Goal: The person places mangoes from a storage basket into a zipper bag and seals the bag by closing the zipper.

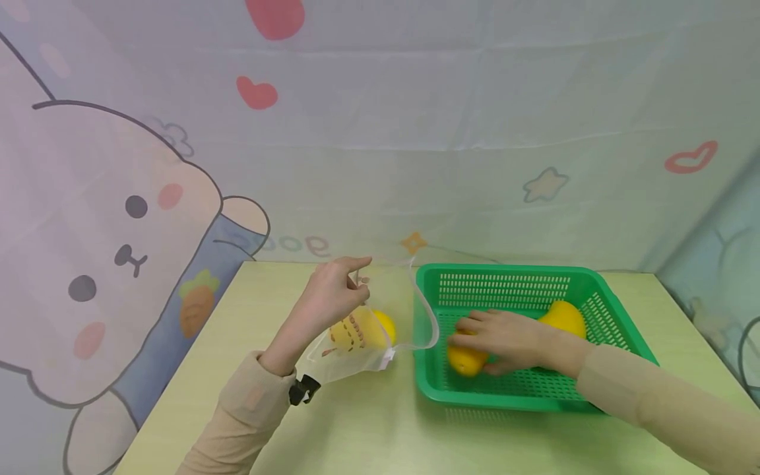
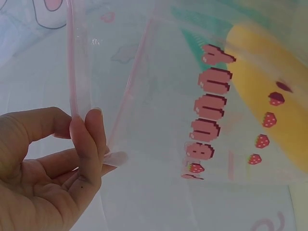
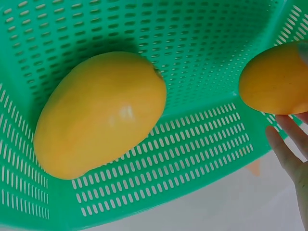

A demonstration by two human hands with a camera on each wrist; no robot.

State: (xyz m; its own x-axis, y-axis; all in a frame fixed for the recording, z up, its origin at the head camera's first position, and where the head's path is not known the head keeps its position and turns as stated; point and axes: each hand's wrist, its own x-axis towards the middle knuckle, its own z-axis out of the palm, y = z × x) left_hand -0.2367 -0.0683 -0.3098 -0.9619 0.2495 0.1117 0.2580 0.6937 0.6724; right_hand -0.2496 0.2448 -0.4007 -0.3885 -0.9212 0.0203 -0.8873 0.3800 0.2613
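My left hand [image 1: 329,290] pinches the edge of a clear plastic bag [image 1: 350,366] with pink trim at its mouth. Pink lettering and small strawberries are printed on the bag, clearest in the left wrist view. A yellow mango [image 2: 260,82] shows through the bag's film. Inside the green basket [image 1: 505,269], my right hand [image 1: 505,336] grips a second mango [image 1: 466,361] by the left wall, thumb on the near side and fingers over the top. A third mango [image 3: 103,113] lies at the basket's other end, partly behind my right forearm in the head view.
The basket stands on a light wooden table [image 1: 356,435], to the right of the bag. Behind the table hangs a pale printed cloth [image 1: 386,165] with a cartoon bear on its left. A dark cable [image 1: 743,356] runs at the far right.
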